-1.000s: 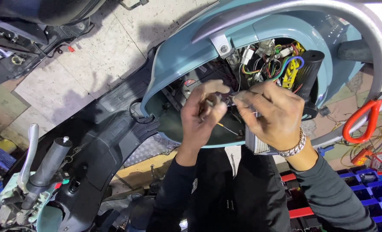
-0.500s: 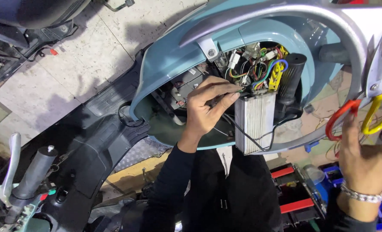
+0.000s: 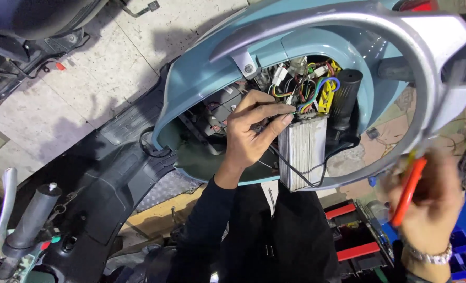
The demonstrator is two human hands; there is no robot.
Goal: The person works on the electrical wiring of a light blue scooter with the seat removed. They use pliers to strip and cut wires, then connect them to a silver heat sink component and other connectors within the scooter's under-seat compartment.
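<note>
Tiled workshop floor (image 3: 49, 99) behind. Near: right hand (image 3: 427, 209) closed on orange-handled tool (image 3: 407, 191), prob. pliers, blurred. Farther: left hand (image 3: 254, 133) pinches wires (image 3: 309, 97) above ribbed silver controller (image 3: 304, 152) inside blue scooter body (image 3: 201, 78), keeping them accessible.

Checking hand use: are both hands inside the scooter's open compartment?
No: only the left hand is there; the right hand grips an orange-handled tool outside.

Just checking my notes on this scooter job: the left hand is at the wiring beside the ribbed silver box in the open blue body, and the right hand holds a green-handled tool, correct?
Nearly. In the head view the right hand holds a tool with an orange-red handle, not green. The left hand is at the wiring beside the ribbed silver box in the blue body.
</note>
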